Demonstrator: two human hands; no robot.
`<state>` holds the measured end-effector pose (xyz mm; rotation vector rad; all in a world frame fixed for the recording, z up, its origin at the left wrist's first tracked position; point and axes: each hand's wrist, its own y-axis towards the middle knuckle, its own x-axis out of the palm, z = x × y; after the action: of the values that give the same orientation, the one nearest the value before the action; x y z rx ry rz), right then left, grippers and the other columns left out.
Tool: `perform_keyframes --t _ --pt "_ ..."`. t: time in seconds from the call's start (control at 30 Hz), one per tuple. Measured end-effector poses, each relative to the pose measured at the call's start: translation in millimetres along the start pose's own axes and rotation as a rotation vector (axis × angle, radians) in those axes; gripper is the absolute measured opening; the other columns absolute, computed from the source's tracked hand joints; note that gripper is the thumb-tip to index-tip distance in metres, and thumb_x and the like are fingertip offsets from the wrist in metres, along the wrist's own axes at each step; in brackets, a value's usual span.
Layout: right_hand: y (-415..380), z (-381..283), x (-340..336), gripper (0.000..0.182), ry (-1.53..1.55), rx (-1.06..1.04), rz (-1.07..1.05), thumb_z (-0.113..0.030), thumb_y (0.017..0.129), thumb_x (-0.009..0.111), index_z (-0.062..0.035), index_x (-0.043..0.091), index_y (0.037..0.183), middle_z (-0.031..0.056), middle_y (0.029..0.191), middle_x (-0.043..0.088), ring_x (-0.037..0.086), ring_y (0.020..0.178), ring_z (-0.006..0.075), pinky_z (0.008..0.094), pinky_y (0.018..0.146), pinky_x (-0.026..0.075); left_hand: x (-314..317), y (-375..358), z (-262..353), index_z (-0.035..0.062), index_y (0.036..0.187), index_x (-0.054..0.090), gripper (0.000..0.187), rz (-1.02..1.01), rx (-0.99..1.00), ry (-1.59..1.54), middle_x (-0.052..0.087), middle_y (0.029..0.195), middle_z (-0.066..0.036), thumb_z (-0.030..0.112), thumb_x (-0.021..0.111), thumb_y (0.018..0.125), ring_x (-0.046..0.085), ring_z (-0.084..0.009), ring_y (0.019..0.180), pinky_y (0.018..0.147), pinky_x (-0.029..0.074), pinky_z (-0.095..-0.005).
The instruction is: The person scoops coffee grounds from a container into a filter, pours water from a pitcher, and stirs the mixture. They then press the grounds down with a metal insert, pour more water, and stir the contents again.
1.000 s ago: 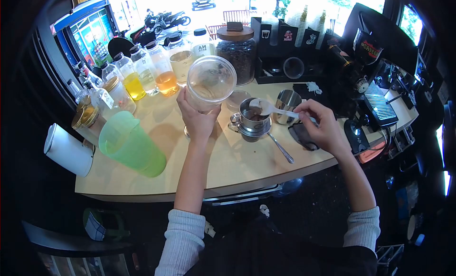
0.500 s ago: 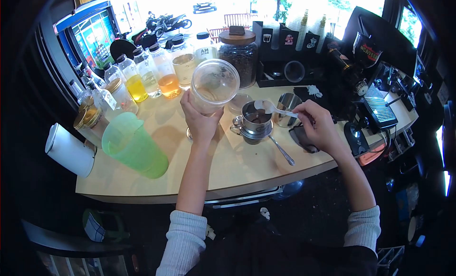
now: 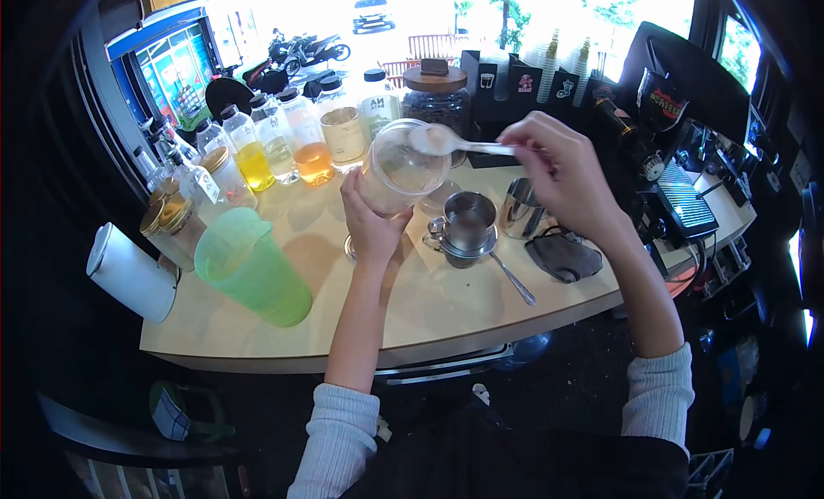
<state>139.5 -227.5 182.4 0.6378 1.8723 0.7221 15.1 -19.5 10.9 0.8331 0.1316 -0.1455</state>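
My left hand (image 3: 376,229) is wrapped round a clear plastic jar (image 3: 388,180), lifted over the counter and tilted so its round mouth faces me. Pinched in my right hand (image 3: 573,177) is a white plastic spoon (image 3: 485,147), its bowl at the jar's mouth. Below and between the hands, a metal drip coffee filter (image 3: 469,226) sits on a small handled cup. A metal teaspoon (image 3: 517,283) sticks out toward me beside the cup. To the right stand a shiny metal cup (image 3: 518,209) and a dark cloth pouch (image 3: 562,257).
A green pitcher (image 3: 257,272) and a white container (image 3: 130,274) stand at left. Several bottles, one with amber liquid (image 3: 313,162), line the back beside a wooden-lidded jar (image 3: 436,104). Coffee equipment (image 3: 687,207) is at right. The counter's front edge (image 3: 360,364) faces me.
My right hand has raised the spoon from the coffee filter up and left to the jar's mouth. The jar has shifted slightly right and down in view.
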Motion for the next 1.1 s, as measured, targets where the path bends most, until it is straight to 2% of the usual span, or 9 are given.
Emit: perform_keyframes --t 0.07,0.2,0.4,0.57,0.63,0.7,0.83,0.9,1.1 --pt "12 -7 13 0.013 -0.083 -0.135 -0.092 0.001 0.081 0.053 0.0030 0.059 0.092 0.0147 0.091 0.062 0.061 0.084 0.0354 0.0390 0.074 0.049 0 1 -3 0.0050 0.134 0.031 0.099 -0.021 0.046 0.007 0.042 0.129 -0.017 0.010 0.087 0.051 0.044 -0.0356 0.121 0.103 0.039 -0.0418" --pt "29 1 53 0.009 -0.250 -0.305 -0.145 -0.001 0.083 0.056 -0.0004 0.059 0.091 0.0130 0.088 0.059 0.061 0.077 0.0296 0.0359 0.070 0.049 1 2 -5 0.0056 0.134 0.032 0.100 -0.091 0.165 0.006 0.041 0.128 -0.017 0.009 0.086 0.050 0.044 -0.0353 0.120 0.103 0.039 -0.0412" --pt "49 0 67 0.015 -0.321 -0.358 -0.220 -0.007 0.079 0.054 -0.0011 0.063 0.090 0.0127 0.093 0.063 0.062 0.089 0.0298 0.0439 0.080 0.048 -1 1 -6 0.0037 0.135 0.032 0.099 -0.172 0.112 0.008 0.040 0.127 -0.017 0.010 0.086 0.052 0.043 -0.0354 0.120 0.103 0.039 -0.0408" --pt "44 21 49 0.012 -0.165 -0.285 0.045 -0.006 0.083 0.057 0.0011 0.058 0.093 0.0120 0.090 0.059 0.059 0.084 0.0303 0.0378 0.075 0.048 5 -1 -25 -0.0010 0.136 0.029 0.101 -0.145 0.032 0.029 0.040 0.128 -0.020 0.014 0.087 0.054 0.043 -0.0357 0.121 0.102 0.039 -0.0406" --pt "28 32 35 0.013 -0.140 -0.182 0.041 -0.003 0.082 0.056 0.0018 0.057 0.095 0.0124 0.092 0.058 0.059 0.082 0.0286 0.0358 0.073 0.048 5 -1 -24 -0.0026 0.136 0.028 0.102 -0.133 -0.038 0.009 0.040 0.129 -0.021 0.016 0.087 0.055 0.043 -0.0360 0.121 0.102 0.039 -0.0406" --pt "8 55 25 0.014 -0.048 0.079 0.029 0.001 0.079 0.051 0.0032 0.059 0.091 0.0175 0.093 0.058 0.059 0.091 0.0353 0.0413 0.081 0.047 0 2 -13 -0.0048 0.137 0.025 0.104 -0.150 -0.192 0.038 0.039 0.132 -0.025 0.020 0.087 0.058 0.043 -0.0365 0.123 0.103 0.038 -0.0407" --pt "-47 131 14 0.019 -0.126 0.155 -0.012 0.004 0.079 0.049 0.0049 0.059 0.096 0.0203 0.098 0.058 0.058 0.092 0.0379 0.0415 0.084 0.047 8 -1 -31 -0.0069 0.139 0.021 0.107 -0.124 -0.170 0.084 0.038 0.135 -0.027 0.023 0.087 0.060 0.042 -0.0372 0.125 0.105 0.036 -0.0411" --pt "-73 151 11 0.023 -0.255 0.357 -0.171 0.003 0.082 0.047 0.0057 0.059 0.101 0.0225 0.100 0.059 0.058 0.094 0.0390 0.0424 0.086 0.046 9 -1 -30 -0.0079 0.140 0.018 0.109 -0.133 -0.150 0.056 0.036 0.137 -0.028 0.025 0.086 0.061 0.039 -0.0371 0.128 0.106 0.035 -0.0410" --pt "-104 181 16 0.019 -0.193 0.409 -0.163 -0.006 0.087 0.050 0.0056 0.059 0.099 0.0243 0.095 0.062 0.059 0.091 0.0410 0.0438 0.081 0.046 10 -1 -31 -0.0074 0.141 0.016 0.111 -0.152 -0.157 -0.016 0.035 0.138 -0.028 0.025 0.086 0.063 0.038 -0.0364 0.130 0.107 0.033 -0.0409"
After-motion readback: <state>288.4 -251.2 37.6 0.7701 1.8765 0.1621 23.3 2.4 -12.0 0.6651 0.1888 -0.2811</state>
